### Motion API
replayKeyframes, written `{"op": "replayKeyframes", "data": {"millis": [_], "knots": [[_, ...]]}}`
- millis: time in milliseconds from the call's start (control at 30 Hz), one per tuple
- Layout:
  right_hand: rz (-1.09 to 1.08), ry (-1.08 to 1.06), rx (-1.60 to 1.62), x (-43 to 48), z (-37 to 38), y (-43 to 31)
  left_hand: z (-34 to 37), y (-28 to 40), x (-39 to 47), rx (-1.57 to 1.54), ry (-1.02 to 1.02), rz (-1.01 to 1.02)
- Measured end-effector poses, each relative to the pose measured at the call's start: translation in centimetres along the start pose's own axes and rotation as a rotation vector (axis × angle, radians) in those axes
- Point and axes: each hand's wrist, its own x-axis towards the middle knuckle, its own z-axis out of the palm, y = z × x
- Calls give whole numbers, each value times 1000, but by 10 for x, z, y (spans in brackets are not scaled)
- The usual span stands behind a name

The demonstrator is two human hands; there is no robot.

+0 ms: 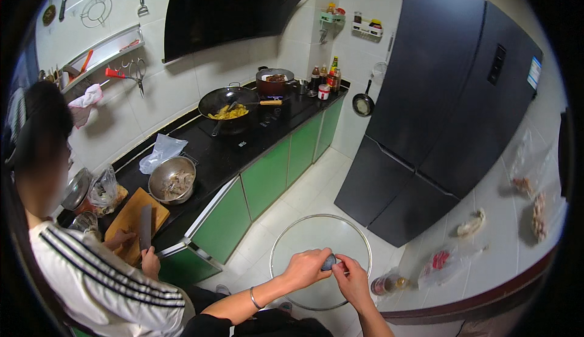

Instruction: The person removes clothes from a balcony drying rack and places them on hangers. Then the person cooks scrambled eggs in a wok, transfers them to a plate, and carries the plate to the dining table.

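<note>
My left hand (pixel 306 267), with a metal bangle on the wrist, grips a round grey-blue knob (pixel 328 262) between thumb and fingers. The knob lies over the middle of a large round glass lid (pixel 320 299) with a metal rim, and the floor tiles show through the glass. From the other side my right hand (pixel 353 282) has its thumb and fingertips at the knob's edge, with the fingers bent. Whether something small is between those fingertips cannot be seen.
At left a co-worker (pixel 109 287) holds a cleaver (pixel 145 227) over a wooden cutting board (pixel 132 214). A steel bowl (pixel 157 186) and a wok (pixel 207 102) stand on the black counter. A bottle (pixel 385 286) and plastic bags (pixel 449 268) lie at right, near the dark refrigerator (pixel 419 109).
</note>
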Motion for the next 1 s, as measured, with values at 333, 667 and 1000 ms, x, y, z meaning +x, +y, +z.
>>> {"op": "replayKeyframes", "data": {"millis": [333,667,1000], "knots": [[28,-334,-215,341,0,25,-5,-139,266,124,183,63],[-457,-435,-245,629,64,21,-79,-264,455,289,406,-152],[-450,-338,-237,918,163,-20,-172,-374,557,352,692,-32]]}}
